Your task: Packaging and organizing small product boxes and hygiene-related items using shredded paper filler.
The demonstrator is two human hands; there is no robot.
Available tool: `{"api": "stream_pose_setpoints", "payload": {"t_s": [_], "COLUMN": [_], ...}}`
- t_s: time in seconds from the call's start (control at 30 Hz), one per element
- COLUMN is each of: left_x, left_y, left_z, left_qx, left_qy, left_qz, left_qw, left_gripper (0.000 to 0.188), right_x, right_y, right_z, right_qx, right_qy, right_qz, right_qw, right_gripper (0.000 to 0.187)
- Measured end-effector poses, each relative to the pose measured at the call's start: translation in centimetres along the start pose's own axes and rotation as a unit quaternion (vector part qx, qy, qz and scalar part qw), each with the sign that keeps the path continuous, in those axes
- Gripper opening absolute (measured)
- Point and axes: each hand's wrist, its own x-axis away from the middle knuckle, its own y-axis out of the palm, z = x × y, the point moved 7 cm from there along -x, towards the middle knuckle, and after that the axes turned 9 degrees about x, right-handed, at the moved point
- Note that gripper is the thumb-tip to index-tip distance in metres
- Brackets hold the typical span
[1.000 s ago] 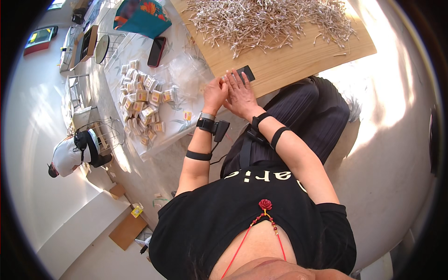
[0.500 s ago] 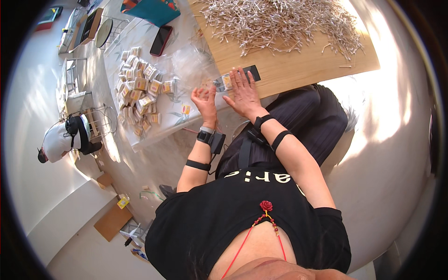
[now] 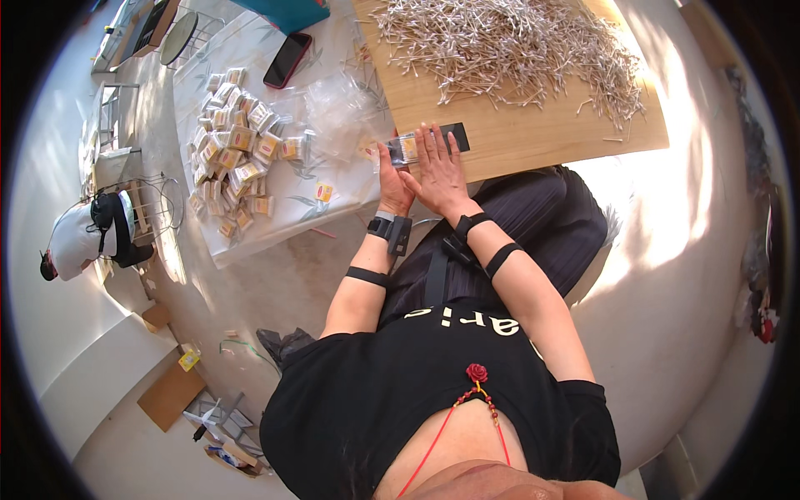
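A small clear packet of cotton swabs (image 3: 406,150) with a yellow label lies near the corner of the wooden board, at a flat dark holder (image 3: 455,136). My right hand (image 3: 442,177) rests flat across the holder and the packet's right side, fingers stretched and slightly apart. At the packet's left end is my left hand (image 3: 393,187), its fingers pointing up and away, its thumb side close to my right hand. The left fingers touch or nearly touch the packet's edge; their undersides are hidden. Loose clear bags (image 3: 337,117) lie just beyond the left hand.
A big heap of loose cotton swabs (image 3: 508,50) covers the far part of the wooden board (image 3: 533,137). Filled swab packets (image 3: 237,146) are piled on the table at left. A phone (image 3: 287,60) and teal bag (image 3: 296,12) lie beyond. Another person (image 3: 83,237) sits far left.
My left hand has moved right and in against the packet's left end, its curled fingers straightening. My right hand still lies over the packet and holder. The whole view has shifted slightly.
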Motion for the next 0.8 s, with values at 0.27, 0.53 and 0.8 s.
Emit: {"api": "stream_pose_setpoints", "payload": {"t_s": [0.27, 0.53, 0.8], "left_x": [-0.76, -0.88, -0.41], "left_y": [-0.23, -0.51, -0.13], "left_z": [0.2, 0.5, 0.51], "left_qx": [-0.061, -0.077, -0.091], "left_qy": [0.05, 0.063, 0.047], "left_qz": [-0.025, -0.039, -0.043], "left_qw": [0.997, 0.994, 0.994], "left_gripper": [0.067, 0.066, 0.065], "right_x": [-0.07, -0.06, -0.39], "right_y": [0.0, -0.19, 0.11], "right_z": [0.01, -0.31, -0.9], "right_qx": [-0.003, 0.002, -0.025], "right_qy": [-0.002, -0.005, -0.01], "right_qz": [-0.002, 0.03, 0.01], "right_qw": [1.0, 1.0, 1.0], "right_gripper": [0.095, 0.087, 0.086]}}
